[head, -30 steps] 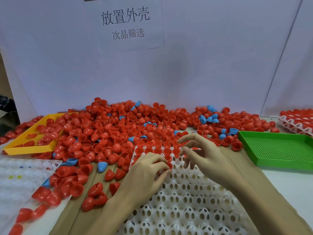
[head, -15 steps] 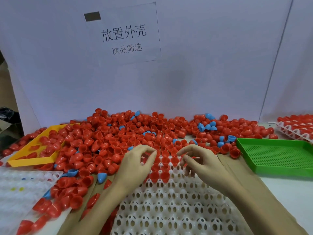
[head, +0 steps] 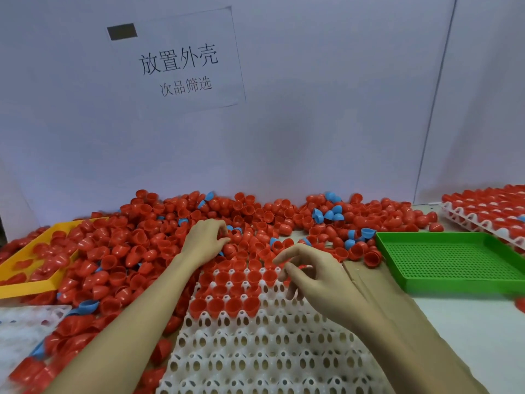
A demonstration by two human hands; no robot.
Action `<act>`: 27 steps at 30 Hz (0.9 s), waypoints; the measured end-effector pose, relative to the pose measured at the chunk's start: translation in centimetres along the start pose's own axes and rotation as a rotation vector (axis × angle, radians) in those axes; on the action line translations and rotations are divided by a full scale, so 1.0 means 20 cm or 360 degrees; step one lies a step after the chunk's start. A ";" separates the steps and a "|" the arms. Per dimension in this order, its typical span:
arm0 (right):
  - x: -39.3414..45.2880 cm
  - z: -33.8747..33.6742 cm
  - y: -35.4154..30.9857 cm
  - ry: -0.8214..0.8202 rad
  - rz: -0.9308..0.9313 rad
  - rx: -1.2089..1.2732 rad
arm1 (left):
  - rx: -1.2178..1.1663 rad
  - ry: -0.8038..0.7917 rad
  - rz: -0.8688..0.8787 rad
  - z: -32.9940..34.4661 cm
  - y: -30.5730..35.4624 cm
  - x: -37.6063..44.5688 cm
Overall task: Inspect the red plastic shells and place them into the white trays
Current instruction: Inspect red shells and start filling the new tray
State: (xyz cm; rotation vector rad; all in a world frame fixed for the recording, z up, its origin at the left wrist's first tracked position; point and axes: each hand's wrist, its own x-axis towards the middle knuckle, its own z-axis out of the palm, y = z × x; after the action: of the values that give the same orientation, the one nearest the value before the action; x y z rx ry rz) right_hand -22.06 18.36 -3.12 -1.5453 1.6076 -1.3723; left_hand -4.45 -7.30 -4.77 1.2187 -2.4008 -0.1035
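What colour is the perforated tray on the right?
Green tray, clearest in the head view.

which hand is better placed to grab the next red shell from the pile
Left. The left hand is already in the red shell pile, fingers curled among shells. The right hand hovers over the white tray, away from the loose shells.

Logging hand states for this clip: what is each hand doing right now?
Left hand: fingers curled on a red shell in the pile.
Right hand: over the white tray, fingers loosely curled, holding nothing visible.
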 end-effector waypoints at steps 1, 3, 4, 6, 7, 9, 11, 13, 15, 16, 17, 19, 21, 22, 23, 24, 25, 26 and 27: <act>0.00 0.00 0.00 -0.0002 0.0004 0.0000 | -0.0061 0.0094 0.0013 -0.01 0.01 -0.02; -0.01 -0.01 -0.01 0.0010 0.0010 -0.0002 | -0.0324 0.0241 0.0044 -0.05 0.06 -0.08; -0.01 -0.02 -0.02 0.0018 0.0012 -0.0003 | -0.0495 0.0271 0.0054 -0.08 0.10 -0.12; -0.01 -0.02 -0.03 0.0019 0.0027 0.0021 | -0.0842 0.0238 0.0060 -0.14 0.20 -0.23; -0.01 -0.01 -0.03 0.0003 0.0040 0.0060 | -0.0993 0.0195 0.0073 -0.17 0.25 -0.31; -0.01 0.00 -0.04 -0.0050 0.0088 0.0194 | -0.1230 0.0124 0.0168 -0.20 0.35 -0.46; -0.02 0.03 -0.05 -0.0133 0.0118 0.0320 | -0.1446 0.0102 0.0236 -0.21 0.42 -0.61; -0.02 0.04 -0.05 -0.0186 0.0072 0.0349 | -0.1588 0.0139 0.0235 -0.20 0.46 -0.70; -0.02 0.03 -0.05 -0.0188 0.0012 0.0253 | -0.1604 0.0177 0.0253 -0.19 0.46 -0.73; -0.02 0.03 -0.05 -0.0199 0.0000 0.0229 | -0.1606 0.0174 0.0262 -0.20 0.46 -0.74; -0.02 0.02 -0.05 -0.0217 -0.0003 0.0230 | -0.1616 0.0166 0.0275 -0.20 0.45 -0.74; -0.02 0.02 -0.05 -0.0254 0.0008 0.0233 | -0.1625 0.0153 0.0307 -0.19 0.44 -0.74; -0.02 0.01 -0.06 -0.0271 0.0028 0.0249 | -0.1690 0.0133 0.0259 -0.18 0.43 -0.74; -0.01 0.00 -0.06 -0.0260 0.0040 0.0269 | -0.1766 0.0122 0.0183 -0.18 0.43 -0.74; -0.01 0.00 -0.06 -0.0237 0.0056 0.0296 | -0.1841 0.0105 0.0087 -0.18 0.43 -0.74; -0.01 0.00 -0.05 -0.0207 0.0080 0.0329 | -0.1906 0.0081 0.0003 -0.19 0.42 -0.74; -0.01 -0.01 -0.05 -0.0177 0.0106 0.0363 | -0.1965 0.0051 -0.0054 -0.18 0.42 -0.74; -0.01 -0.01 -0.04 -0.0152 0.0133 0.0391 | -0.2026 0.0016 -0.0096 -0.18 0.41 -0.73; -0.01 -0.01 -0.03 -0.0140 0.0165 0.0420 | -0.2089 -0.0014 -0.0132 -0.17 0.40 -0.73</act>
State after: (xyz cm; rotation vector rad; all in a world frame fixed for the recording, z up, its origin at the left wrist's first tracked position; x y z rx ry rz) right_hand -21.93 18.65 -2.48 -1.3298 1.3722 -1.3780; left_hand -1.58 9.49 -4.68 0.6143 -1.6119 -1.4160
